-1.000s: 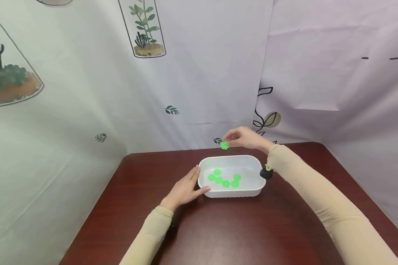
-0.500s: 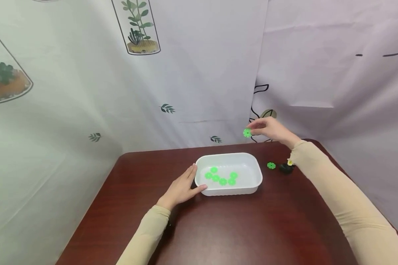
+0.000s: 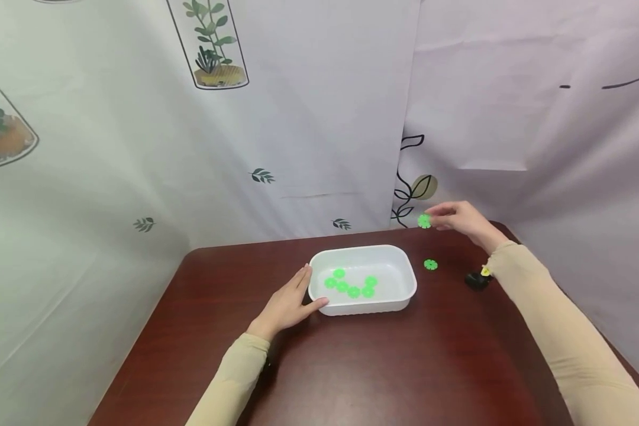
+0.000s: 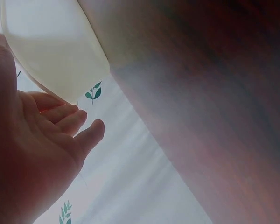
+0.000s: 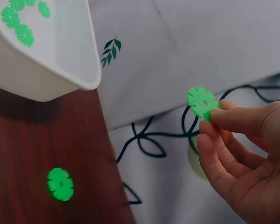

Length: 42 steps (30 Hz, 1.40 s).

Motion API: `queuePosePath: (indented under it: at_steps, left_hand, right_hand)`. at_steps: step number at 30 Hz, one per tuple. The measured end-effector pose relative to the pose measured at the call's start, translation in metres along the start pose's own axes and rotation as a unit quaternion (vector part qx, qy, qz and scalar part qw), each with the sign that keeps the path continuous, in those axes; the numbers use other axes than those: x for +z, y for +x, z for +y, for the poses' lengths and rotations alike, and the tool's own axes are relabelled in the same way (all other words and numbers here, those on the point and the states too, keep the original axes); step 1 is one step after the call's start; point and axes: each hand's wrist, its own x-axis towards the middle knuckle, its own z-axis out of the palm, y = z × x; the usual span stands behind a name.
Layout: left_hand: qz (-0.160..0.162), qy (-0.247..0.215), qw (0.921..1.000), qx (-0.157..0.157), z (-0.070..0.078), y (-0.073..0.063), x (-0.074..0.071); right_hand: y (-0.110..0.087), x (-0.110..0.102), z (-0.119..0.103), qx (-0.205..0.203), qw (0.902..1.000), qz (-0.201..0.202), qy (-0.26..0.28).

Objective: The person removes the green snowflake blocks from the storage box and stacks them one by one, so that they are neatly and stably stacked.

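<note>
Between thumb and fingertips my right hand (image 3: 464,221) pinches a green notched plastic disc (image 5: 203,101) with a small hole in its centre. It is held up beyond the right end of a white plastic basin (image 3: 359,309), near the table's back edge. Another green disc (image 3: 431,264) lies flat on the table, right of the basin. Several more green discs (image 3: 354,291) are spread over the basin's floor. My left hand (image 3: 284,303) rests against the basin's left end, thumb over the near rim and straight fingers along the side, also seen in the left wrist view.
The dark red-brown wooden table (image 3: 373,373) ends close behind the basin. A pale curtain (image 3: 319,106) with printed plants hangs behind and at the sides. On the right wrist sits a black strap device (image 3: 477,280) with a small yellow piece.
My right hand has moved right with its disc, from above the basin to past its right end. The disc on the table, hidden before, has come into sight. The left hand stays on the basin.
</note>
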Motion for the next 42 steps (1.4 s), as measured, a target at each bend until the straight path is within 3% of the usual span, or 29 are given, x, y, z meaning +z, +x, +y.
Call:
queuePosePath:
  at_steps: [6,20,34,42]
  left_hand:
    - [-0.001,0.001,1.0,0.005,-0.001,-0.001,0.001]
    - [-0.006,-0.002,1.0,0.002,0.0,0.0,-0.001]
    - [-0.004,-0.001,1.0,-0.002,0.0,0.001,-0.001]
    - [-0.007,-0.001,1.0,-0.004,0.0,-0.001,0.0]
  right_hand:
    - [-0.004,0.005,0.025,0.019,0.9994,0.002,0.029]
    - [-0.008,0.023,0.068,0.041,0.999,-0.003,0.018]
    - [-0.008,0.03,0.083,0.024,0.9993,-0.026,0.002]
    - [-0.007,0.037,0.089,0.038,0.9989,-0.025,-0.01]
